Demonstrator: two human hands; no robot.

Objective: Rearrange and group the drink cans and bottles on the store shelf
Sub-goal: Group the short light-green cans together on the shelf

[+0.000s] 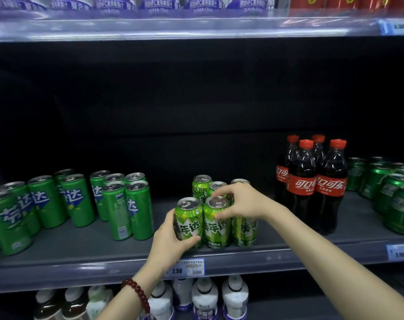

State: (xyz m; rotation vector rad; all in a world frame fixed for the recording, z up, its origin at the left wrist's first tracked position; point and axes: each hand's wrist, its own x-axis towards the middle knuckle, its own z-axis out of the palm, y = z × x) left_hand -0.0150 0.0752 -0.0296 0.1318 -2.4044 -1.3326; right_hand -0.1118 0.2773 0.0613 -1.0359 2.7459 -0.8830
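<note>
Lime-green cans (216, 221), gripped by both hands' fingers (221, 215), stand between slim cans (127, 209) and cola bottles (311, 181).

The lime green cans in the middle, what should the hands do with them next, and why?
Probably slide the front-left lime can snug against its neighbour. The left hand grips that can, the right hand rests on the neighbour's top, and the lime cans already stand as a cluster on the shelf, apart from the cola bottles.
</note>
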